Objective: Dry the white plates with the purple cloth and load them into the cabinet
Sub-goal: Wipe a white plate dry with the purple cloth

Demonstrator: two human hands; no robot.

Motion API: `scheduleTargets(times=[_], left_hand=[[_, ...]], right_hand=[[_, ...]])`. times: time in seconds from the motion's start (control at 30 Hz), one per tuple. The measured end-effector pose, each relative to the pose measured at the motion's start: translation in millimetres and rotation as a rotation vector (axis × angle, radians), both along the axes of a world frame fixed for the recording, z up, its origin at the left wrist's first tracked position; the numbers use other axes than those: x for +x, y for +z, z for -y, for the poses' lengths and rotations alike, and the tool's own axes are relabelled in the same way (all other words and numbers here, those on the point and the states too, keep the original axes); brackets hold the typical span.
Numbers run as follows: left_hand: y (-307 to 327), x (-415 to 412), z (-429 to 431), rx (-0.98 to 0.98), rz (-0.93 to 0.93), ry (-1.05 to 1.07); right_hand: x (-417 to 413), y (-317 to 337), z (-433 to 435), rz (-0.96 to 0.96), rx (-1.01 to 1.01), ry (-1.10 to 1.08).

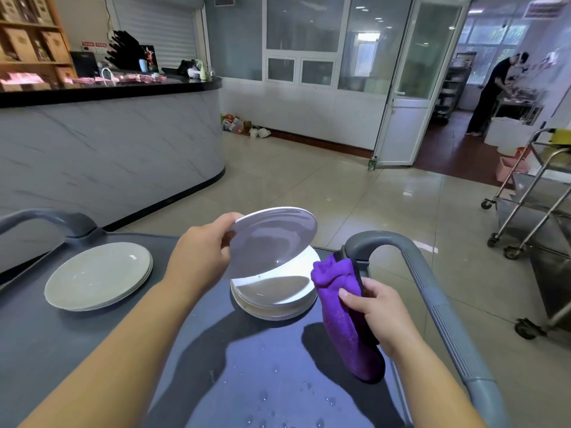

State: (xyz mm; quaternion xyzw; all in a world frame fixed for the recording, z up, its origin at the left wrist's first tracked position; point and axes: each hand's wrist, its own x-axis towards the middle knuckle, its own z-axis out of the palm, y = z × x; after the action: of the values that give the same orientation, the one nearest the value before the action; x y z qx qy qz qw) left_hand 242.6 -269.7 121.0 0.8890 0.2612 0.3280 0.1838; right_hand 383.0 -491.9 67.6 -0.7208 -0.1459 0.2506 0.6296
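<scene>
Nearby: cart handle (pixel 432 291) beside purple cloth (pixel 343 322)

left hand (pixel 200 251) raised pinching plate (pixel 275 239), right hand (pixel 375 307) gripping cloth (pixel 341 322)

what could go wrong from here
The left hand pinches the lifted plate only at its rim, tilted over the stack of plates; a slip could chip both. Water drops lie on the cart top; the purple cloth hanging from the right hand may drag through them.

Head-worn view, forward and down.
</scene>
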Motion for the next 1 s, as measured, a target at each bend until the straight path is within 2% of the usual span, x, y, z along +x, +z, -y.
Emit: scheduleTargets(times=[0.17, 0.33, 0.47, 0.7, 1.0], left_hand=[[3.5, -2.3, -0.5, 0.132, -0.067, -0.031], [4.8, -3.7, 0.3, 0.24, -0.071, -0.063], [7.8, -8.5, 4.2, 0.111, -0.021, -0.003], [8.8, -24.8, 4.8, -0.09, 0.052, 0.083], [4.8, -50.4, -10.4, -0.278, 0.133, 0.094]], right_hand=[[-3.5, -2.5, 2.1, 0.308, -0.134, -0.043], [-7.1, -2.5, 6.8, 0.477, -0.339, -0.041], [-8.6, 4.4, 10.7, 0.577, -0.4, -0.001], [-15.6, 22.4, 12.2, 0.664, -0.363, 0.025], [-29.9, 42.6, 4.8, 0.67, -0.331, -0.118]])
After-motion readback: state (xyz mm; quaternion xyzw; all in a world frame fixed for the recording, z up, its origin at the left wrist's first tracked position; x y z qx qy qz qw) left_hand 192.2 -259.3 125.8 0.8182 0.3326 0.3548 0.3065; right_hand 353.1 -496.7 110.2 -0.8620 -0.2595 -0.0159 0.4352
